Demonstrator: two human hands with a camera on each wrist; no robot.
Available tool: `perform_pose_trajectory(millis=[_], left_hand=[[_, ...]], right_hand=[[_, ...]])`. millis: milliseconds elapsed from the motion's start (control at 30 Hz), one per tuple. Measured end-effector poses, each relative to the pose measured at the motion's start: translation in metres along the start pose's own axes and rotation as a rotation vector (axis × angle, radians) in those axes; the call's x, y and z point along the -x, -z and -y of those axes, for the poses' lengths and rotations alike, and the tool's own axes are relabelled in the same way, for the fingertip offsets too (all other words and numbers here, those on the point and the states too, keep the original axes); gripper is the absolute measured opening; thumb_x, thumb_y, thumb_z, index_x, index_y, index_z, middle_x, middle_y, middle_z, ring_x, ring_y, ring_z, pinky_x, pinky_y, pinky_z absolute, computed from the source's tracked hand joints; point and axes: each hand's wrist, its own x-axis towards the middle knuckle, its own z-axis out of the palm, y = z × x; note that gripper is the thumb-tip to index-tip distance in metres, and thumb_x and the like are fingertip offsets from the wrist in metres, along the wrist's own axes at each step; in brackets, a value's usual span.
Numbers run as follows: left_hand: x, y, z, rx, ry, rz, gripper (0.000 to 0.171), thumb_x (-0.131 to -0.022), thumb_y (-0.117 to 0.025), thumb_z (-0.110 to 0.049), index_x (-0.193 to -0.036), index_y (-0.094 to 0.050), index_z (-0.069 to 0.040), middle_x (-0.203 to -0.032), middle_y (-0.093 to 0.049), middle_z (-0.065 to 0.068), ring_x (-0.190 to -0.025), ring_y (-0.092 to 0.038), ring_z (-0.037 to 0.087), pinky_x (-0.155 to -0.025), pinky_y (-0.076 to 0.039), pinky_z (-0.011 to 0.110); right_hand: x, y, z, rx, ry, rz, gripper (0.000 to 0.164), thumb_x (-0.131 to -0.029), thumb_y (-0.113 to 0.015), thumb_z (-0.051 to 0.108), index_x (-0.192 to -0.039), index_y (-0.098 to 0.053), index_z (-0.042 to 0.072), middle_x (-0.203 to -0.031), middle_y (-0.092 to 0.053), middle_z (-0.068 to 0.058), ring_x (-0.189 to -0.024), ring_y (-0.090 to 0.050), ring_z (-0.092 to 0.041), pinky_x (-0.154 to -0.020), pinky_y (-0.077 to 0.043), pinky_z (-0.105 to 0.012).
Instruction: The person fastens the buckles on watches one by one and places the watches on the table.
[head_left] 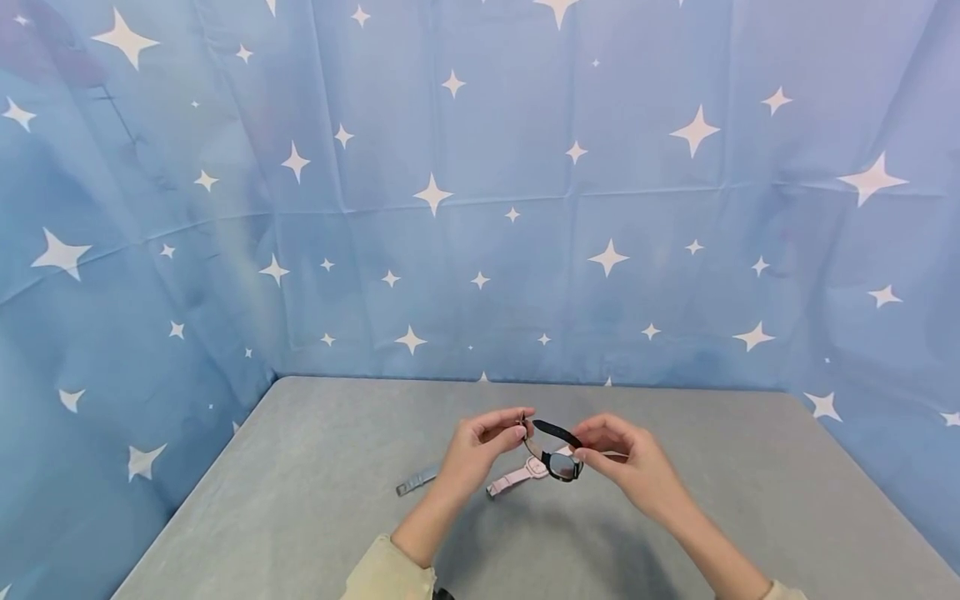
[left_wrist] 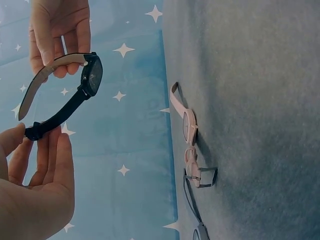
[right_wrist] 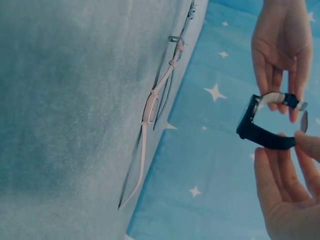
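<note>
A black wristwatch (head_left: 562, 467) is held up above the table between my two hands, its strap curved into an unfastened loop. My left hand (head_left: 474, 450) pinches the buckle end of the strap between thumb and fingers. The other strap, with a tan lining, is held by my right hand (head_left: 628, 462); its loose tip shows in the left wrist view. Beneath them a pink wristwatch (head_left: 517, 479) lies on the table, partly covered by the black one in the head view. Left of it lies a blue-grey watch (head_left: 415, 482), partly hidden by my left forearm.
A grey cloth-covered table (head_left: 315, 467) spreads under both hands. Blue cloth with white stars (head_left: 510, 167) hangs behind it and along its sides. In the left wrist view the pink (left_wrist: 189, 127) and blue-grey (left_wrist: 201, 231) watches lie close together.
</note>
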Motion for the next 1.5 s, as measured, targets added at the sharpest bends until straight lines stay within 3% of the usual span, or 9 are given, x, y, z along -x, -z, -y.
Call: perform_pose_trajectory(millis=[200,433,833,1000,1167,1500], left_hand=[[0.0,0.0,0.001,-0.014,0.01,0.003,0.034,-0.098,-0.063,-0.01,-0.129,-0.064,0.002,-0.125,-0.067,0.025,-0.108,-0.07,0.013,-0.096,-0.055,0.026],[0.0,0.0,0.001,-0.021,0.027,-0.006,0.031,-0.097,-0.063,-0.01,-0.127,-0.067,-0.001,-0.122,-0.07,0.022,-0.105,-0.071,0.01,-0.096,-0.055,0.024],[0.001,-0.003,-0.002,-0.041,0.015,-0.01,0.03,-0.096,-0.064,-0.009,-0.125,-0.068,0.0,-0.119,-0.07,0.024,-0.114,-0.067,0.038,-0.095,-0.055,0.023],[0.002,-0.004,-0.003,-0.08,0.013,-0.008,0.029,-0.097,-0.065,-0.012,-0.124,-0.069,-0.003,-0.116,-0.072,0.023,-0.108,-0.071,0.024,-0.094,-0.055,0.022],[0.002,-0.007,-0.003,-0.108,0.017,0.0,0.029,-0.097,-0.065,-0.014,-0.123,-0.07,-0.005,-0.114,-0.073,0.02,-0.101,-0.072,0.012,-0.093,-0.055,0.021],[0.003,-0.012,-0.004,-0.149,-0.012,0.02,0.031,-0.097,-0.065,-0.015,-0.124,-0.069,-0.001,-0.116,-0.072,0.021,-0.103,-0.072,0.021,-0.089,-0.053,0.015]], right_hand=[[0.0,-0.001,-0.001,0.009,-0.008,0.008,0.019,-0.091,-0.072,0.011,-0.109,-0.068,0.007,-0.097,-0.076,-0.008,-0.086,-0.073,-0.016,-0.076,-0.058,-0.022],[0.0,-0.001,0.001,0.011,-0.013,0.0,0.018,-0.091,-0.072,0.011,-0.109,-0.068,0.007,-0.096,-0.076,-0.006,-0.086,-0.072,-0.014,-0.076,-0.058,-0.022],[0.0,-0.002,0.002,0.051,-0.027,-0.011,0.018,-0.089,-0.073,0.007,-0.106,-0.068,0.009,-0.096,-0.076,-0.007,-0.085,-0.072,-0.011,-0.076,-0.059,-0.021],[0.001,-0.001,0.003,0.052,-0.037,-0.016,0.017,-0.089,-0.073,0.007,-0.106,-0.068,0.009,-0.095,-0.076,-0.006,-0.087,-0.073,-0.02,-0.076,-0.059,-0.021],[0.005,0.001,0.004,0.045,-0.03,-0.021,0.018,-0.089,-0.073,0.007,-0.106,-0.069,0.01,-0.095,-0.076,-0.006,-0.086,-0.073,-0.014,-0.076,-0.059,-0.021],[0.011,0.001,0.004,0.012,0.014,-0.034,0.017,-0.089,-0.073,0.009,-0.106,-0.069,0.009,-0.098,-0.076,-0.013,-0.087,-0.072,-0.01,-0.076,-0.059,-0.022]])
